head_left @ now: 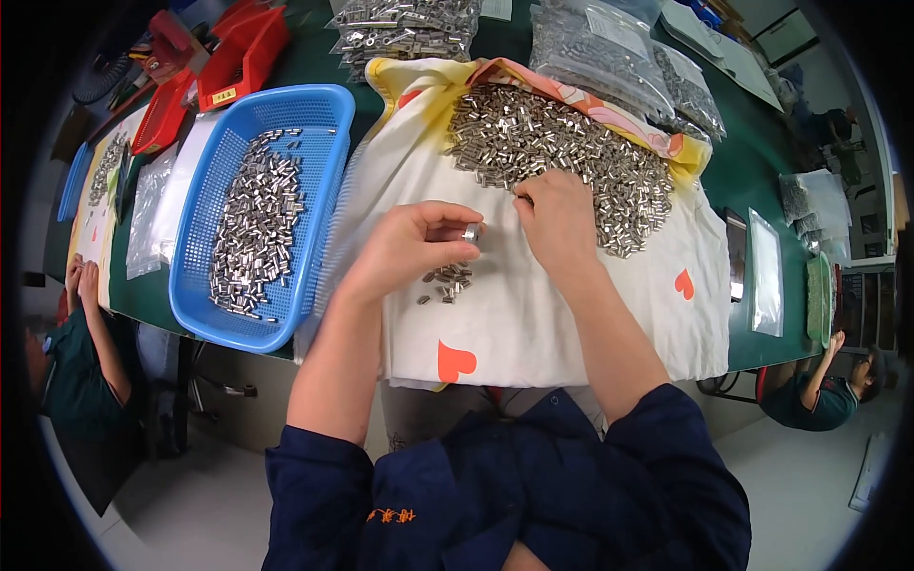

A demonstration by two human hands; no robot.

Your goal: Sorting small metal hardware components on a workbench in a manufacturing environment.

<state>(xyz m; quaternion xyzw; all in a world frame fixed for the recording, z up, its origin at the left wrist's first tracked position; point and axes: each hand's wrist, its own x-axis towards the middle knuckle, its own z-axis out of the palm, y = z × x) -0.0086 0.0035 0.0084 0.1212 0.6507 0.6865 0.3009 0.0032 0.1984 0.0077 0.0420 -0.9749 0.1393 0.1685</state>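
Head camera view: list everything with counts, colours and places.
Patterned cloths: two, mostly white, centre and far left
Blue mesh basket: one, blue, left of centre
Short metal cylinders: uncountable, silver, heaped on cloth, in basket
Red plastic bins: at least two, red, upper left
Bags of metal parts: several, clear, top and right
Flat bags: at least two, clear, left and right
Phone-like device: one, black, right
Green basket: one, green, far right
Tabletop: one, green, beneath
Co-workers: two, green shirts, far left and right
Sleeves: two, dark blue, bottom
Left hand: one, bare, centre, holding metal piece
Right hand: one, bare, at heap's edge
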